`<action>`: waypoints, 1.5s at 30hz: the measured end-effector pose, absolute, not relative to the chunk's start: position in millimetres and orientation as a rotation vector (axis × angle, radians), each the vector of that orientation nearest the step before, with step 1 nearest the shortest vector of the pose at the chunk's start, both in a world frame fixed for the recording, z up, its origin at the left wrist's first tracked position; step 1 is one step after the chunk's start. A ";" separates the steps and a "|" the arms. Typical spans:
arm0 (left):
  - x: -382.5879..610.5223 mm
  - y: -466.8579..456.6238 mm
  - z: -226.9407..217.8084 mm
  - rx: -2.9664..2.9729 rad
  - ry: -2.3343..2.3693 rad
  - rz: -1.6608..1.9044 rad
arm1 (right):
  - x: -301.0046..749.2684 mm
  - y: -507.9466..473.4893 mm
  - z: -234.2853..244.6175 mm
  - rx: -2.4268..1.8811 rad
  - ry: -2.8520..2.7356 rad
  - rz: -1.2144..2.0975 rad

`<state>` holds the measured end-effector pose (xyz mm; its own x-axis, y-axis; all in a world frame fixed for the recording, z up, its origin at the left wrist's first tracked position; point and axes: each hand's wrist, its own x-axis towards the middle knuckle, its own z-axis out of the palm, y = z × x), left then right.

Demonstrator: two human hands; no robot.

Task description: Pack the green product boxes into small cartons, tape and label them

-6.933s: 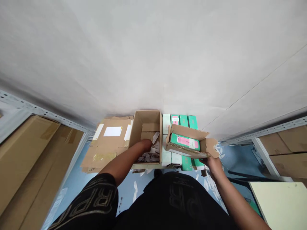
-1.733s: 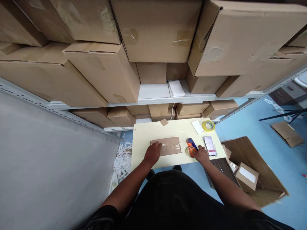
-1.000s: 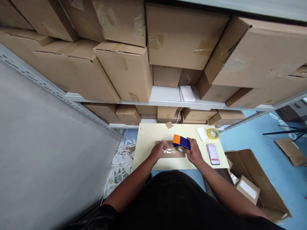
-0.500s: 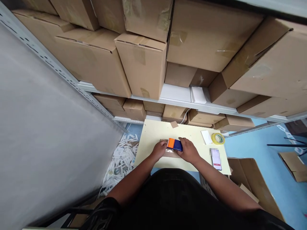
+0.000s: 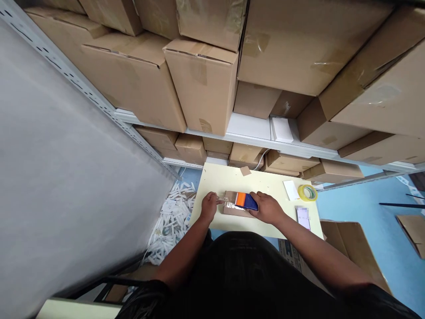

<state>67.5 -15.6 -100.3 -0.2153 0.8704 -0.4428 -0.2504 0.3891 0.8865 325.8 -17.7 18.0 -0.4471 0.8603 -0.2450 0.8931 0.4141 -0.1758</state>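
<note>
A flat brown cardboard parcel (image 5: 232,209) lies on the pale yellow table (image 5: 219,179). My right hand (image 5: 268,208) is closed round an orange and blue tape dispenser (image 5: 245,200) that rests on the parcel's top. My left hand (image 5: 209,206) sits just off the parcel's left end, fingers pinched on the free end of a clear tape strip (image 5: 222,200) that runs from the dispenser.
A yellow tape roll (image 5: 307,192), a white card (image 5: 291,190), a phone (image 5: 303,218) and a cardboard scrap (image 5: 245,170) lie on the table. Metal shelves hold big cartons (image 5: 202,79) behind it. White paper strips (image 5: 169,217) litter the blue floor left; an open carton (image 5: 352,248) stands right.
My right hand took the dispenser from the table's right side and brought it onto the parcel. My left hand slid from the parcel's top to its left end, pulling tape out.
</note>
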 end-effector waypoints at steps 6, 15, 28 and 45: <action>55.7 -31.8 -131.4 0.798 1.577 1.117 | 330.8 -22.3 9.8 1.504 2.568 -0.397; 72.0 -35.1 -156.1 1.286 1.757 0.700 | 317.6 -19.3 6.7 1.504 2.538 -0.376; 61.2 -41.9 -90.4 2.328 1.333 0.383 | 314.2 -15.7 9.7 1.553 2.448 -0.403; 93.3 -24.1 -93.8 2.526 1.350 0.173 | 351.6 -5.8 20.8 1.495 2.422 -0.468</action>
<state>93.3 -24.1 -93.8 0.5582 0.8294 -0.0222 0.7971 -0.5286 0.2918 351.6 -5.8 20.8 -0.4386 0.8147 -0.3794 0.8973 0.4199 -0.1358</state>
